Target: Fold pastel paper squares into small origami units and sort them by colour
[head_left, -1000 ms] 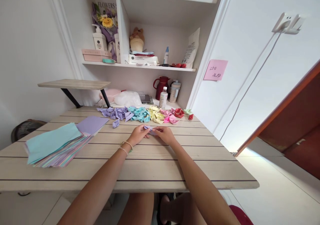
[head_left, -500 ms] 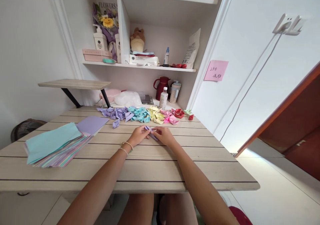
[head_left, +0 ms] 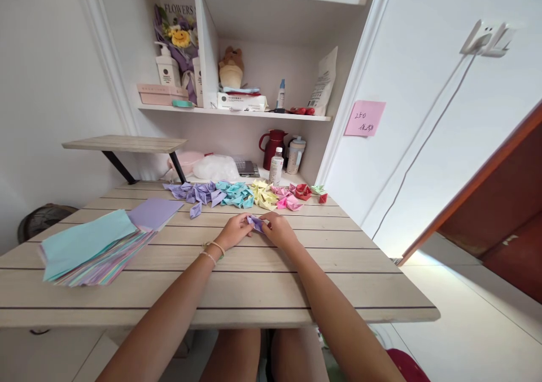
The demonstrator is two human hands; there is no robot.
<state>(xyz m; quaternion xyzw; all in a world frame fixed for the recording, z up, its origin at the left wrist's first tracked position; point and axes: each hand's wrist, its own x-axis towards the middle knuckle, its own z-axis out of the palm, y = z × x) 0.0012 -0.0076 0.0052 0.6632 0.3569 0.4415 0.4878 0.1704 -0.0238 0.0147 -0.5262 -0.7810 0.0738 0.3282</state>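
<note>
Between my two hands, just above the middle of the table, is a small folded piece of purple paper [head_left: 256, 223]. My left hand [head_left: 234, 230] pinches its left end, and my right hand [head_left: 278, 229] grips the right end. Part of the paper is hidden behind the fingers. Beyond the hands lies a row of folded paper boats, with purple ones [head_left: 199, 192], blue ones [head_left: 236, 194], yellow ones [head_left: 264, 194], pink ones [head_left: 289, 200] and red ones [head_left: 303, 191]. One purple boat [head_left: 195, 210] sits a little nearer than the row.
A fanned stack of coloured paper [head_left: 87, 238] lies on the table's left, with a purple sheet [head_left: 156, 212] behind it. A small raised shelf [head_left: 125, 143] stands at the back left. Behind the boats are a bottle [head_left: 276, 167], a red jug [head_left: 273, 147] and a cup [head_left: 295, 156].
The purple paper has turned in my fingers and shows a broader face between the hands. My right hand has shifted its grip slightly; the left stays nearly in place.
</note>
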